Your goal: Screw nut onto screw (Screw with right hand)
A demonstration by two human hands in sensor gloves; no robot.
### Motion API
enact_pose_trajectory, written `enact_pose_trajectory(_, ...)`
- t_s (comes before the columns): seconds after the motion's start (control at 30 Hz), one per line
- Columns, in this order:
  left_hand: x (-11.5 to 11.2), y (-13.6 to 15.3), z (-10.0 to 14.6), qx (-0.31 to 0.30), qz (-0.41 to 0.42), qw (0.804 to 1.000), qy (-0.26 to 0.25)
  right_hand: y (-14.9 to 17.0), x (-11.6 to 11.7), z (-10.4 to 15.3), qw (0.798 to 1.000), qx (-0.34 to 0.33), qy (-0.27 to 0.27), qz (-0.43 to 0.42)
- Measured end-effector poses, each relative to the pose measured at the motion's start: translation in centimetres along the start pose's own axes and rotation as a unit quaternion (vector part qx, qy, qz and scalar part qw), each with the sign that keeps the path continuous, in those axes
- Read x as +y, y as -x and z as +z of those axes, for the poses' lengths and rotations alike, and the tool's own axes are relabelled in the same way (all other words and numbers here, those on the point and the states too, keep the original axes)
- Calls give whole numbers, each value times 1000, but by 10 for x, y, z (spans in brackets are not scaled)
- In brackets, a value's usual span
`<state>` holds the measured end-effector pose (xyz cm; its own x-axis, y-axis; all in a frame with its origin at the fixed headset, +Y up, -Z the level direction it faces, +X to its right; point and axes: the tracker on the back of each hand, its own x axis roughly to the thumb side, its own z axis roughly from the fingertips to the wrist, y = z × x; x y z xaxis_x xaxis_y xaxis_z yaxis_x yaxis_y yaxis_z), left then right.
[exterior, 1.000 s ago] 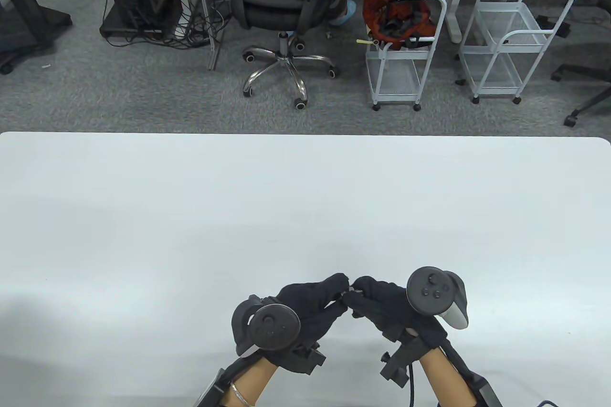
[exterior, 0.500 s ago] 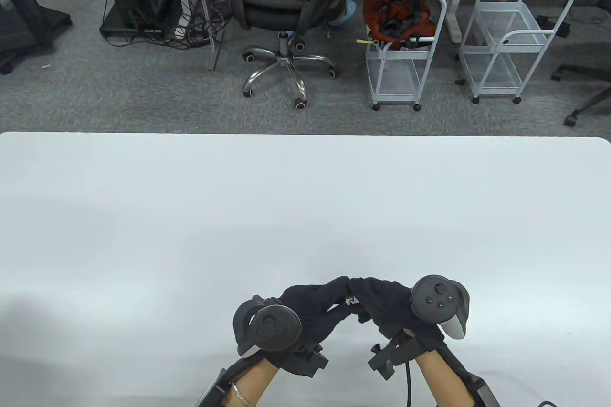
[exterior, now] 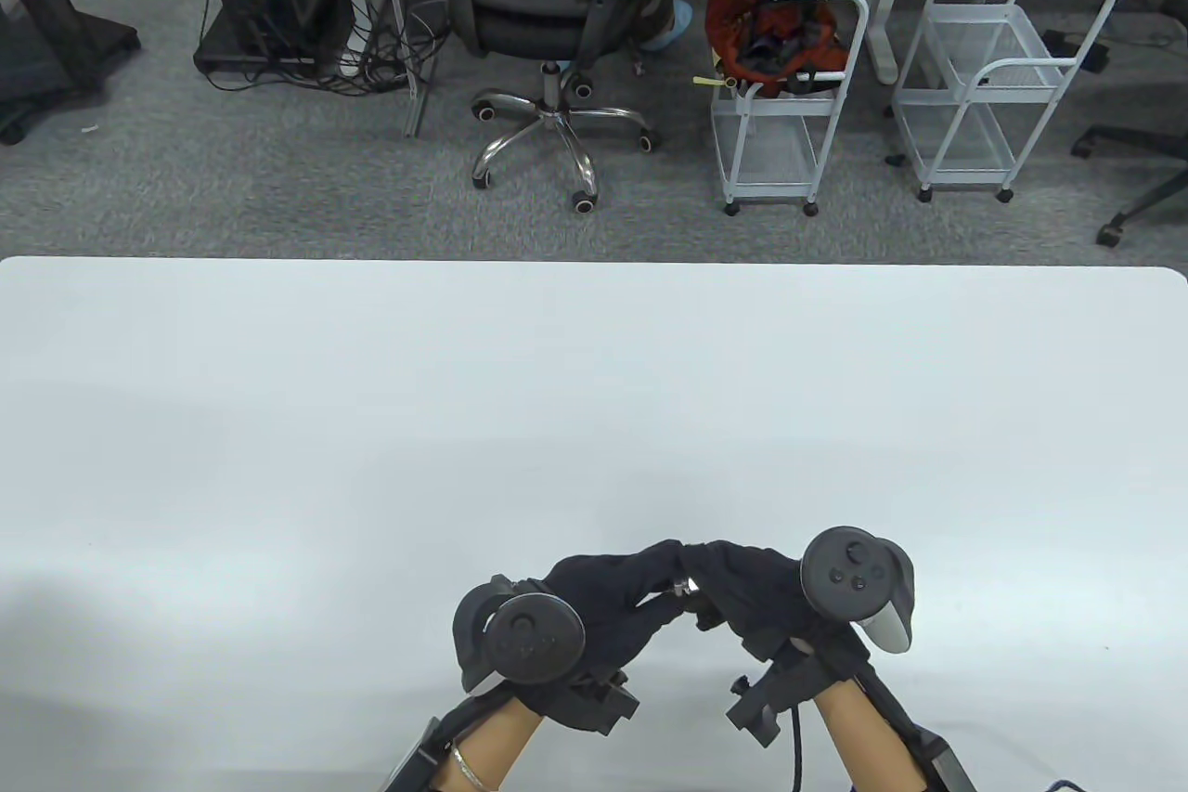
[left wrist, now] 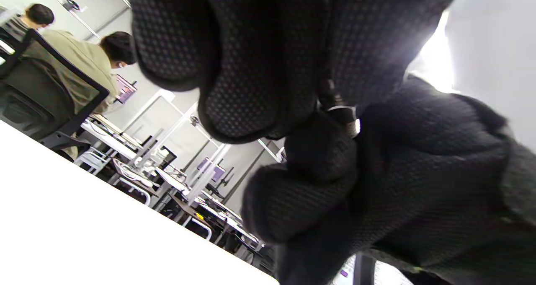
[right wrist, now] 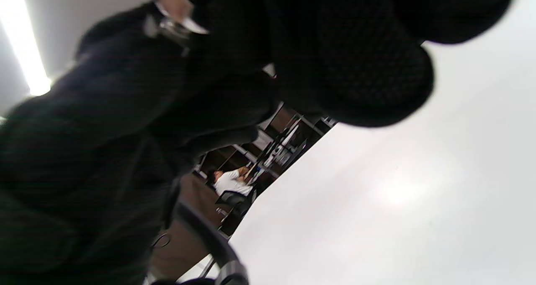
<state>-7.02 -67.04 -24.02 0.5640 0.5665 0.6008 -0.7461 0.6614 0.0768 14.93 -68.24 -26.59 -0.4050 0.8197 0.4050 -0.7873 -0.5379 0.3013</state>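
Observation:
Both gloved hands meet fingertip to fingertip just above the white table, near its front edge. A small metal screw and nut glint between them. My left hand pinches the dark screw. My right hand grips the silver nut on it. In the right wrist view the metal parts show at the top left, blurred, between the dark fingers. The gloves hide most of both parts.
The white table spreads wide to the left, right and far side of the hands. Beyond its far edge are an office chair, two white wire carts and grey carpet.
My right hand has turned at the wrist and closed in over the left fingertips. Its tracker shifted slightly right. The metal glint now sits lower between the fingers. The left hand barely moved.

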Motion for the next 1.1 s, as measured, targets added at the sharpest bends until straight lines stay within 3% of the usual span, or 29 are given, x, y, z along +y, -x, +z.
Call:
enact_pose_trajectory(0.07, 2, 0, 0, -1, 1, 1000, -3, -1, 1, -1, 999, 6, -42, 0)
enact_pose_trajectory(0.1, 2, 0, 0, -1, 4, 1000, -3, -1, 1, -1, 999, 2, -36, 5)
enact_pose_trajectory(0.2, 1, 0, -1, -11, 10, 1000, 5, 1, 3, 1, 998, -1, 59, 5)
enact_pose_trajectory(0.33, -2, 1, 0, -4, 6, 1000, 5, 2, 3, 2, 998, 9, 55, 16)
enact_pose_trajectory(0.4, 0, 2, 0, 4, -3, 1000, -3, 1, 2, 1, 1000, 1, 24, 6)
enact_pose_trajectory(0.47, 2, 1, 0, 0, -8, 1000, -5, 0, 3, -1, 999, 14, -44, 2)
enact_pose_trajectory(0.6, 0, 0, 0, -11, 9, 1000, 4, 2, 4, 1, 997, -1, 72, 12)
enact_pose_trajectory(0.73, -1, -1, 0, -10, -3, 1000, 3, 1, 1, 1, 1000, 7, 24, 9)
enact_pose_trajectory(0.83, 2, 0, 0, -3, -11, 1000, -5, -1, 2, -1, 999, 9, -47, 5)
enact_pose_trajectory(0.93, 1, 0, 0, -11, 1, 1000, -1, -1, 3, 1, 998, -6, 60, 22)
enact_pose_trajectory(0.97, 0, -1, 0, -11, 7, 1000, 1, -1, 3, 1, 997, -5, 74, 19)
enact_pose_trajectory(1.1, 1, 1, 0, -6, 6, 1000, -2, -1, 1, 1, 1000, -4, 22, 2)
